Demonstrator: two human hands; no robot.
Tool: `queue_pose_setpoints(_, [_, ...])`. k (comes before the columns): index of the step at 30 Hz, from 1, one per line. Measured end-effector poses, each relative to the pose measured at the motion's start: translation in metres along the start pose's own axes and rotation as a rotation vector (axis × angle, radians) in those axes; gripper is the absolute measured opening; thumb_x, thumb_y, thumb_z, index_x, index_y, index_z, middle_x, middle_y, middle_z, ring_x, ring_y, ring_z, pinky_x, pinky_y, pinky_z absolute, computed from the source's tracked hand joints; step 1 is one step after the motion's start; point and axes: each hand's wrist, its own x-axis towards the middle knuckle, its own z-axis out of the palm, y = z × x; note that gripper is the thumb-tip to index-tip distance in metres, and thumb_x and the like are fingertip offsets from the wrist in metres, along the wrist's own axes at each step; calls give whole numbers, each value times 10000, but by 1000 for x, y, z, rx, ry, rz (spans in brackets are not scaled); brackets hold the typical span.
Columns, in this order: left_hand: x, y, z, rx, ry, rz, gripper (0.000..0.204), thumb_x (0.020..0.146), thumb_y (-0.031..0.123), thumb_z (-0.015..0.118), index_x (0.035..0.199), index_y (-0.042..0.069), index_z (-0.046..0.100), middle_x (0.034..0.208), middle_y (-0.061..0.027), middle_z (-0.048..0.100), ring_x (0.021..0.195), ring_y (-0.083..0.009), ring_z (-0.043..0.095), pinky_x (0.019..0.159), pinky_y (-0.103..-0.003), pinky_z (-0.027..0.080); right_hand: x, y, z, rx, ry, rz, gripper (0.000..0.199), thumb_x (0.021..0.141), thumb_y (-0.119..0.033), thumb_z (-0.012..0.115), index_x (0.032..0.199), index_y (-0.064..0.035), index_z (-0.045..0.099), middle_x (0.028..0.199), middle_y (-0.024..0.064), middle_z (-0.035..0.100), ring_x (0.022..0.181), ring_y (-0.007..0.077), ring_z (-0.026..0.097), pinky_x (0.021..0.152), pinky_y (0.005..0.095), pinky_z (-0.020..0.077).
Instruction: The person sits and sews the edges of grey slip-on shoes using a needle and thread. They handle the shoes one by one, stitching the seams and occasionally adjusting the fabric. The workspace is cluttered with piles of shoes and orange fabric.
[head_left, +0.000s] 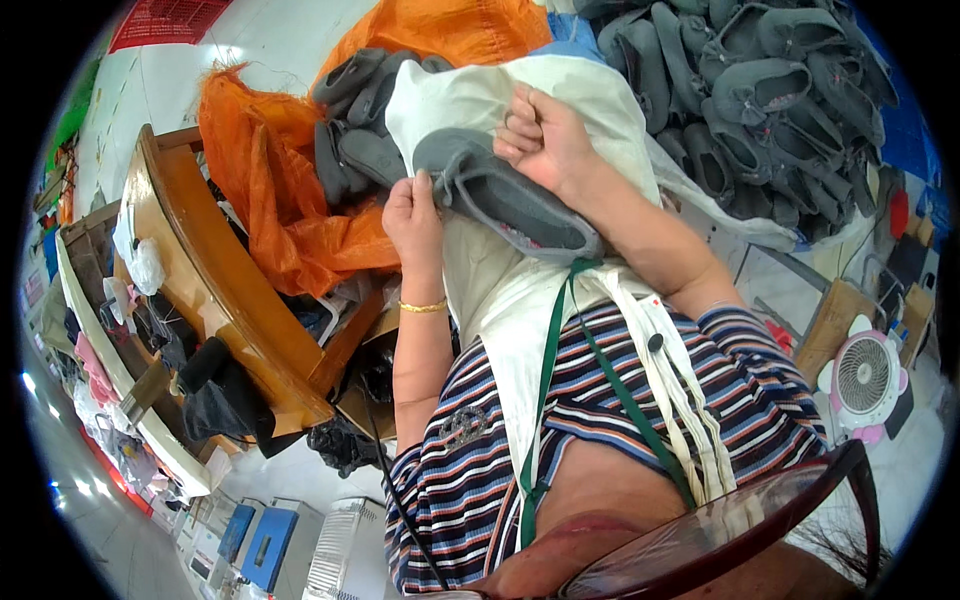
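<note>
A grey fabric shoe (500, 195) lies across the cream apron (500, 290) on my lap. My left hand (412, 215) pinches the shoe's near left edge. My right hand (540, 135) is closed over the shoe's upper edge by its opening. A gold bracelet (424, 307) circles my left wrist. More grey shoes (355, 120) lie on an orange woven sack (270, 180) just left of my hands.
A big heap of grey shoes (770, 90) fills the upper right. A curved wooden chair frame (215, 270) stands at the left with dark cloth below it. A small pink and white fan (866, 378) sits at the right, by cardboard boxes (835, 320).
</note>
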Motion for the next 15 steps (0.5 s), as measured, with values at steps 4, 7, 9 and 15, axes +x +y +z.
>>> queue_pose_setpoints(4, [-9, -9, -10, 127, 1, 140, 278, 973, 237, 633, 784, 38, 588, 658, 56, 483, 603, -45, 424, 530, -224, 357, -1, 6, -4, 9, -1, -9, 348, 1014, -278, 451, 700, -133, 419, 571, -24, 342, 515, 116, 300, 605, 297, 351])
queue_pose_setpoints(7, [-16, 14, 4, 389, 213, 483, 145, 904, 166, 707, 867, 48, 632, 720, 16, 567, 625, -97, 494, 554, -265, 411, 1, 5, -4, -7, -7, -7, 343, 1019, -276, 439, 709, -130, 422, 585, -18, 359, 520, 117, 316, 618, 295, 363])
queue_pose_setpoints(9, [-27, 23, 2, 607, 130, 731, 124, 875, 146, 722, 904, 54, 643, 751, -19, 589, 640, -148, 511, 566, -283, 427, -3, 6, 1, -34, 62, -38, 368, 1033, -295, 440, 700, -139, 423, 568, -31, 333, 510, 107, 291, 584, 275, 333])
queue_pose_setpoints(15, [-32, 65, 32, 1038, -54, 816, 421, 800, 170, 721, 1204, 97, 628, 900, -104, 567, 835, -295, 560, 713, -395, 479, -8, 4, 9, -23, 63, -47, 328, 1026, -262, 425, 726, -131, 418, 596, -13, 360, 543, 120, 336, 625, 290, 367])
